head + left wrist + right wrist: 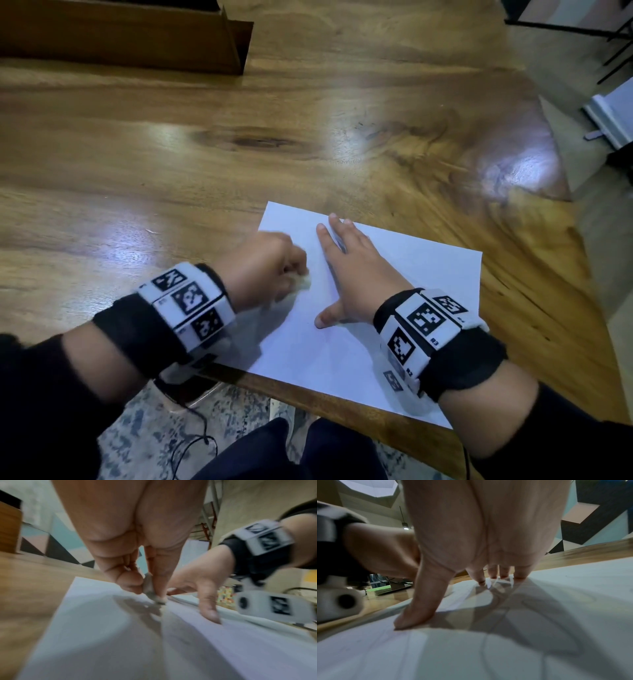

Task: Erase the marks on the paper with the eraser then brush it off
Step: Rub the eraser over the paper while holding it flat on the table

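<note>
A white sheet of paper (pixel 394 301) lies near the table's front edge, its near corner hanging over that edge. My left hand (pixel 263 267) pinches a small greyish eraser (pixel 303 282) and holds its tip down on the paper's left part; the left wrist view shows the eraser (pixel 150 589) between thumb and fingers, touching the paper (pixel 102 628). My right hand (pixel 349 270) lies flat on the sheet with fingers spread, pressing it down; its thumb and fingertips (pixel 491 573) rest on the paper (pixel 556 628). Faint pencil lines show on the sheet near the right hand.
The wooden table (pixel 239 144) stretches ahead and left. A dark wooden box (pixel 137 37) stands at the far left. The table's right edge drops off to a floor with a white object (pixel 613 116). My legs and a cable show below the front edge.
</note>
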### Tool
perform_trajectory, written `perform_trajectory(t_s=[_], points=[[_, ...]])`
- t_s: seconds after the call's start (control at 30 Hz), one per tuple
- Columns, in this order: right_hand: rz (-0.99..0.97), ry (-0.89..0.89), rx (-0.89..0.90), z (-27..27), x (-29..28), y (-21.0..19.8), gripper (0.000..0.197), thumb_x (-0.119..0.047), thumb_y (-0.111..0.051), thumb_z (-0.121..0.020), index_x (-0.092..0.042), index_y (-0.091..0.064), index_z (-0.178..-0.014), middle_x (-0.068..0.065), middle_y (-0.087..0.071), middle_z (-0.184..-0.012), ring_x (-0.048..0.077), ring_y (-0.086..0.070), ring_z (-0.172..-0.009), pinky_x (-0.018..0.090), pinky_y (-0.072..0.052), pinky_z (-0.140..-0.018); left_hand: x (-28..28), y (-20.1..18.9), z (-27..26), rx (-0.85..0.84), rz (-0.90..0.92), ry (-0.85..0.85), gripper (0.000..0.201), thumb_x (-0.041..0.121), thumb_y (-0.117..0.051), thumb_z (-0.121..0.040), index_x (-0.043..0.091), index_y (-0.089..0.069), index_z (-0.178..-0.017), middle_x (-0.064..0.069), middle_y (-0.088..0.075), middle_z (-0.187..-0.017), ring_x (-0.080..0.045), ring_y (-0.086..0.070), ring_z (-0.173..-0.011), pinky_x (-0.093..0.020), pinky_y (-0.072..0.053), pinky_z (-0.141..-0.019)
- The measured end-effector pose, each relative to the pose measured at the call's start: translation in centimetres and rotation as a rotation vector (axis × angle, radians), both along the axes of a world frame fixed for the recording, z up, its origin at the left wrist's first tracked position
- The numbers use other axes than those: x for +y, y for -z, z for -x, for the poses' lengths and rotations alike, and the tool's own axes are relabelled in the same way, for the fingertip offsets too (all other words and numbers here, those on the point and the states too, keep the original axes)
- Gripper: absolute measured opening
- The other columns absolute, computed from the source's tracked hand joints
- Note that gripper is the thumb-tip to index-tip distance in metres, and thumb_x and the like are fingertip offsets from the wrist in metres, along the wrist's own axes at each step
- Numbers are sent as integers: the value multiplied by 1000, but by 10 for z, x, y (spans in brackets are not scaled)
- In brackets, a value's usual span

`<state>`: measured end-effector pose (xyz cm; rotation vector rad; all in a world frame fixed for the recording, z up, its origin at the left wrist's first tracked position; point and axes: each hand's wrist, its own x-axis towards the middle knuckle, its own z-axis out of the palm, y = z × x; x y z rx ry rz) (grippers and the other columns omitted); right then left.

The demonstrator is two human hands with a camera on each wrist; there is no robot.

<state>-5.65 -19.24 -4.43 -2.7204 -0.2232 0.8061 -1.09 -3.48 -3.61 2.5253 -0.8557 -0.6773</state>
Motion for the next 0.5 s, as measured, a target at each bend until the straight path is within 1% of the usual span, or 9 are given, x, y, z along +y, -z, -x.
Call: perform_trajectory(t_s=[0.03,0.07,0.13,0.2,0.23,0.3,0.4,0.43,0.5], points=[[-1,3,0,0,0,0,131,-48,-80,-66,-17,17,-149,1,28,-155,18,22,-143,30,4,-118,-2,1,-4,-38,12,-50,14,12,-65,-74,15,-69,-87,-3,-58,-83,-18,-53,-76,-27,-42,-71],[-2,3,-2,0,0,1,131,-48,-80,-66,-16,17,-149,1,28,-155,17,22,-143,30,4,-118,-3,1,-4,-42,21,-60,13,12,-65,-74,16,-69,-85,-2,-56,-82,-18,-52,-75,-28,-42,-71],[-10,3,-4,0,-1,0,132,-48,-80,-66,-15,17,-149,1,28,-155,17,22,-143,30,5,-118,3,2,7,29,13,35,7,20,-65,-74,19,-69,-79,-2,-56,-77,-19,-52,-72,-28,-44,-68],[-36,16,1,-1,-2,0,134,-46,-82,-65,-13,17,-148,0,27,-156,15,21,-144,27,5,-117,12,1,20,123,4,121,13,32,-64,-74,20,-68,-77,-2,-60,-77,-18,-56,-72,-30,-47,-67],[-55,26,11,-1,-3,-1,134,-44,-83,-64,-13,16,-149,-2,25,-156,14,20,-144,26,5,-117,15,1,24,151,1,127,15,34,-63,-75,20,-68,-77,0,-59,-78,-17,-57,-73,-30,-47,-67],[-115,70,42,-4,-12,-5,129,-36,-85,-64,-15,8,-151,-8,21,-157,8,14,-144,19,1,-113,19,4,25,145,19,103,13,33,-65,-76,21,-67,-75,6,-55,-77,-14,-56,-72,-26,-45,-68],[-204,115,65,-9,-28,-9,113,-24,-85,-67,-21,-10,-152,-19,10,-157,-2,3,-143,9,-5,-105,18,4,26,150,13,78,8,29,-66,-77,21,-67,-75,11,-50,-73,-11,-55,-71,-23,-42,-67],[-205,97,60,-9,-31,-9,111,-21,-84,-68,-21,-12,-152,-19,9,-157,-2,3,-143,8,-4,-104,17,2,25,164,-8,87,8,28,-67,-76,20,-67,-75,10,-53,-73,-11,-55,-70,-23,-42,-66],[-184,47,44,-7,-32,-5,114,-22,-84,-67,-19,-8,-152,-17,11,-157,-1,6,-143,8,0,-105,10,-4,16,196,-86,122,5,22,-69,-72,20,-69,-76,5,-65,-76,-10,-56,-69,-18,-40,-61]])
